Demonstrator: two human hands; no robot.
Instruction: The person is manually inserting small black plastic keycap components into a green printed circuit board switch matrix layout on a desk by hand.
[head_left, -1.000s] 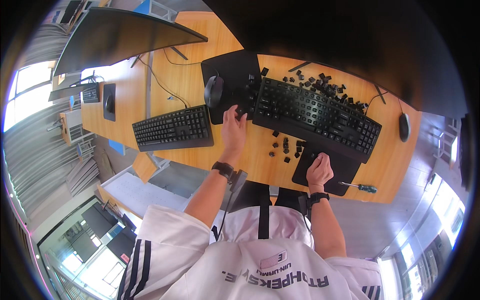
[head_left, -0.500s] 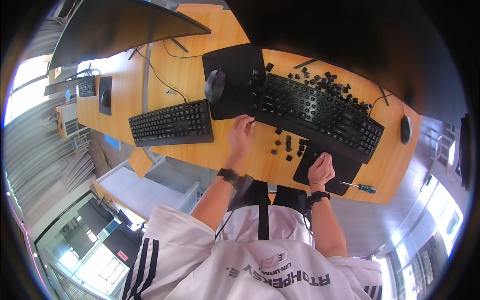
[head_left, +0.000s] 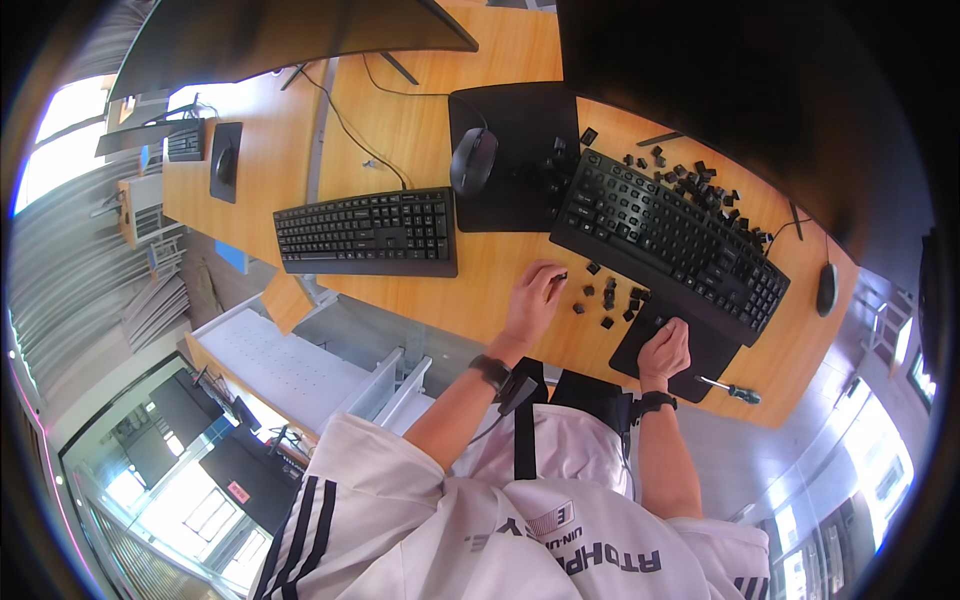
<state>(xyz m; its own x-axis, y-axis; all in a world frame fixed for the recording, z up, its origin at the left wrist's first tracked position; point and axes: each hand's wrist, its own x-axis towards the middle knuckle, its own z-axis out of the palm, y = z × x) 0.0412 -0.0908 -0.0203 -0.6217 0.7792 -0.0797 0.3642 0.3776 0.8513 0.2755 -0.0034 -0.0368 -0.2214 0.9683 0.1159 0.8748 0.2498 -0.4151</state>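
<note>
Black, apparently plastic: I find one small keycap (head_left: 560, 277) pinched between thumb and fingertips of the left hand (head_left: 531, 304), over the desk (head_left: 490, 256), just left of the loose keycaps (head_left: 609, 293). I judge it light, stiff and slightly slick, best held by opposite side walls. The right hand (head_left: 666, 352) is curled over the pad (head_left: 712, 362); I cannot tell whether it grips anything. Beyond both lies a keyboard (head_left: 683, 226) with caps missing.

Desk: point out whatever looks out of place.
The right keyboard looks odd: it appears partly stripped, with loose black keycaps scattered on the desk both behind and in front of it.
</note>
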